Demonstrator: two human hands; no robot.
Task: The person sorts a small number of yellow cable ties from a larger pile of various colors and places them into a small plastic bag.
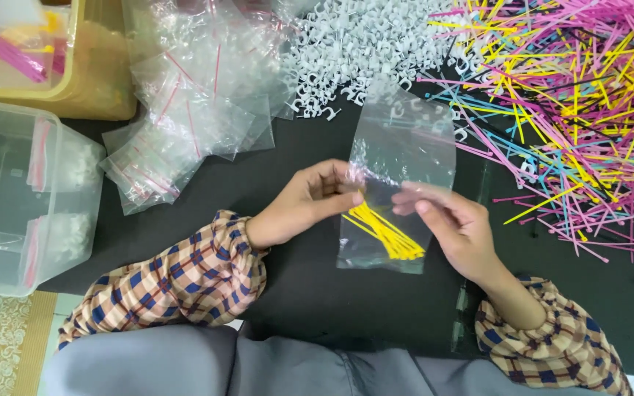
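Note:
My left hand (pixel 308 202) pinches the left side of a small clear plastic bag (pixel 398 158) held above the black table (pixel 295 293). My right hand (pixel 455 226) grips the same bag from the right, fingers pressed on its middle. A bundle of yellow cable ties (pixel 387 233) lies slanted inside the bag's lower part. The bag's upper part stands up towards the far side, with nothing visible inside it.
A heap of clear zip bags (pixel 192 95) lies at the back left. White cable clips (pixel 354 44) are piled at the back centre. Many coloured cable ties (pixel 574 110) spread at the right. A clear tub (pixel 23 198) and a yellow tub (pixel 97 81) stand at the left.

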